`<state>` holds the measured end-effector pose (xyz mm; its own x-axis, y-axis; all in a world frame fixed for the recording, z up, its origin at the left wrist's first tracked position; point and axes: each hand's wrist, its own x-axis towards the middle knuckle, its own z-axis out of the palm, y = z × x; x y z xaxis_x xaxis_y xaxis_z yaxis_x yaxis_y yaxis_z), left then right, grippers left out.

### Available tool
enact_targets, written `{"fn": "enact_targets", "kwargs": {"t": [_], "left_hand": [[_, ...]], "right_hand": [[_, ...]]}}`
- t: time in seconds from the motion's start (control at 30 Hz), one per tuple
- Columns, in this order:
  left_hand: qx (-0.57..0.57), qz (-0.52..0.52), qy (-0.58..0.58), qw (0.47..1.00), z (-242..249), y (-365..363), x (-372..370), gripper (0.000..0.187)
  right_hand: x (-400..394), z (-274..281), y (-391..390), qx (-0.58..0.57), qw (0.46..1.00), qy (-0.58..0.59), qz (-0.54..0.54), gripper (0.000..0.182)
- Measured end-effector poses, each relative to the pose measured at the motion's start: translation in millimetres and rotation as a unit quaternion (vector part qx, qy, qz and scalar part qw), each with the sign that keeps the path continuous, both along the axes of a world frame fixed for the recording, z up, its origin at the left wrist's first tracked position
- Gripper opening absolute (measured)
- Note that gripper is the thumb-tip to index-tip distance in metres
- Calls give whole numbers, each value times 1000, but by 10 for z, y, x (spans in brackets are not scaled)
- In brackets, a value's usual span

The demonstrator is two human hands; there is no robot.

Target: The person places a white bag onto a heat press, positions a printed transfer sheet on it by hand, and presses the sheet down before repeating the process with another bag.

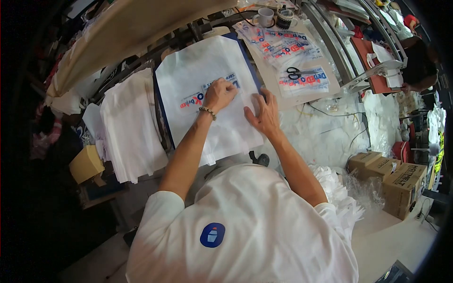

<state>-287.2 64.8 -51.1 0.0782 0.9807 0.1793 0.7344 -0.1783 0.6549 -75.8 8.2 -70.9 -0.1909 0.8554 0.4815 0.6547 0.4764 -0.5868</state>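
Over a white cloth (212, 134) spread on a blue-edged board (162, 115), our left hand (220, 95) curls its fingers down on a red-and-blue printed piece (188, 102), a beaded bracelet (207, 112) at the wrist; whether the fingertips pinch its edge or only press, we cannot tell, for the knuckles hide them. Our right hand (265, 113) lies palm down with fingers spread at the right edge of the same cloth, gripping nothing that we can see. We judge the step in hand to be handling the print on the cloth, either placing it or lifting its backing; the next move calls for a steady right hand and careful fingertips, lest the cloth shift or the lettering crease. Just beside us on the left hangs a pile of white cloths (130, 127); across to the right, a tan board (264, 70) bears more printed sheets (288, 49), a pair of scissors (293, 73) lying on one of them, with two mugs beyond. Farther right, well apart from our hands, cartons (401, 186) stand on the floor and another person (417, 61) is partly visible.
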Motion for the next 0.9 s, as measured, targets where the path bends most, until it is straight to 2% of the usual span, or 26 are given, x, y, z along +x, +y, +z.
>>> {"fn": "enact_targets", "kwargs": {"t": [0.07, 0.2, 0.27, 0.37, 0.5, 0.57, 0.7, 0.77, 0.8, 0.87, 0.9], "left_hand": [[-57, -43, -31, 997, 63, -6, -28, 21], [-52, -19, -83, 995, 130, -13, -53, 20], [55, -102, 35, 993, 99, -100, 0, 18], [110, -86, 92, 986, 109, -119, 80, 15], [112, -63, 120, 984, 106, -128, 118, 16], [76, -8, 122, 990, 117, -108, 71, 15], [93, -57, 144, 984, 134, -125, 158, 13], [43, 11, 146, 988, 222, 32, 37, 16], [43, 10, 148, 988, 213, 97, -16, 16], [116, 19, 115, 986, 124, 243, -99, 25], [128, -10, 115, 985, 99, 291, -117, 30]], "right_hand": [[3, -14, 3, -9, 1000, 11, -1, 52], [5, 6, 0, -5, 1000, 17, 0, 53], [5, 6, 2, -10, 1000, 18, 4, 55], [7, 1, 9, -6, 1000, 17, 5, 56], [13, -12, 23, -7, 1000, 22, 14, 57], [7, -22, 23, -2, 1000, 16, 10, 58], [5, -24, 19, 4, 1000, 19, 13, 59], [7, -33, 37, 5, 1000, 13, 11, 60], [5, -36, 28, 5, 1000, 14, 9, 60], [17, -11, 21, -11, 1000, 16, 12, 60], [17, -8, 23, -11, 1000, 17, 11, 60]]}}
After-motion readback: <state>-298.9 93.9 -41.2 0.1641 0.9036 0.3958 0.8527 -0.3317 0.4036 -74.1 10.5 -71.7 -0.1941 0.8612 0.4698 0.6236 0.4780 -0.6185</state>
